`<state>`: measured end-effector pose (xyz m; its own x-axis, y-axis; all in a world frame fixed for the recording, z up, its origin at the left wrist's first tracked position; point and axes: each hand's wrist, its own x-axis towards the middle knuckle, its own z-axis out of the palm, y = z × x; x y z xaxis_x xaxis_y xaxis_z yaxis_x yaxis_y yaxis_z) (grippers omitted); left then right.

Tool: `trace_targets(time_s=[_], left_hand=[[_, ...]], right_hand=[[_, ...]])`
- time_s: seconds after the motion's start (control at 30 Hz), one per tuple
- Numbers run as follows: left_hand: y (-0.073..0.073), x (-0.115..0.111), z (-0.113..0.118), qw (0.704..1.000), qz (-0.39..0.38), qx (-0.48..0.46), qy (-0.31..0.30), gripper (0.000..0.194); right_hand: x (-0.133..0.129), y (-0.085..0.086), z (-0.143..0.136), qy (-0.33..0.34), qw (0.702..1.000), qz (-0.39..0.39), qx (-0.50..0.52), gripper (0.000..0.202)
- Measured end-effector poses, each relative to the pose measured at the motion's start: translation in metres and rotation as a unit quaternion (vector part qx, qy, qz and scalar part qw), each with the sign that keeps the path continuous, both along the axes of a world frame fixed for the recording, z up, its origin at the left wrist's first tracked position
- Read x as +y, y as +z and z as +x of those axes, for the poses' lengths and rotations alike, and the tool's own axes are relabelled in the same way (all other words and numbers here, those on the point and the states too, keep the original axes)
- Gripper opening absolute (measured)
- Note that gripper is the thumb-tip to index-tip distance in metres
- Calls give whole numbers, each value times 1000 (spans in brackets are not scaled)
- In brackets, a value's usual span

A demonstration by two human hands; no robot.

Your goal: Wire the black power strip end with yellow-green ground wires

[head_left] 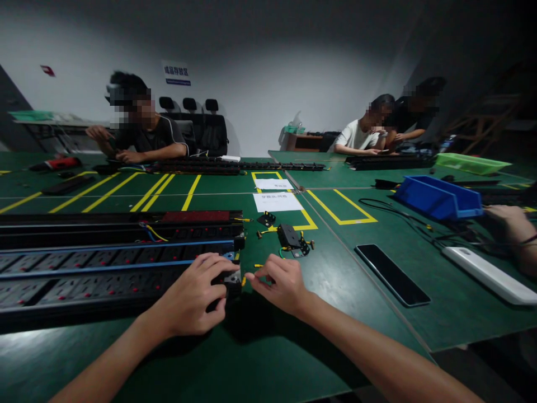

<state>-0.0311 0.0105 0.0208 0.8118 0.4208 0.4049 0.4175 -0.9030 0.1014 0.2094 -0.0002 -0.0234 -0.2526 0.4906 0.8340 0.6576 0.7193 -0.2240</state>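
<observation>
Long black socket strips (pixel 104 288) with red dots and blue edges lie side by side on the green table. My left hand (pixel 197 294) is closed around the right end of the nearest strip. Just beyond that end, my right hand (pixel 279 282) has its thumb and curled fingers close together beside a small yellow connector (pixel 244 280); whether it pinches anything is too small to tell. A black end piece (pixel 290 238) with wires and yellow-tipped parts sits past my right hand, and a smaller black plate (pixel 267 219) is behind it.
A black phone (pixel 392 274), a white power bank (pixel 489 274) and a blue bin (pixel 438 197) with black cables are to the right. Another person's hand (pixel 509 221) rests at the right edge. White papers (pixel 277 201) lie mid-table. People sit across the table.
</observation>
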Motion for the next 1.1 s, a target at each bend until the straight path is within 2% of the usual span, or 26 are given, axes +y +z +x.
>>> trace_targets(time_s=[0.17,0.33,0.43,0.5,0.63,1.1], left_hand=[[2,-1,0,1000,-7,3,-1,12],[1,0,0,1000,-8,8,2,11],[1,0,-1,1000,-7,6,-2,12],[1,0,-1,1000,-7,5,-4,12],[3,0,0,1000,-7,6,-6,13],[5,-1,1,1000,-3,14,-1,14]], right_hand=[[-1,2,2,7,998,-32,-56,43],[-5,4,-2,113,972,-143,-149,40],[-11,5,-7,157,943,-214,-198,23],[-14,6,-9,153,934,-234,-224,9],[-16,6,-9,118,926,-242,-264,22],[-18,14,-10,110,911,-247,-312,26]])
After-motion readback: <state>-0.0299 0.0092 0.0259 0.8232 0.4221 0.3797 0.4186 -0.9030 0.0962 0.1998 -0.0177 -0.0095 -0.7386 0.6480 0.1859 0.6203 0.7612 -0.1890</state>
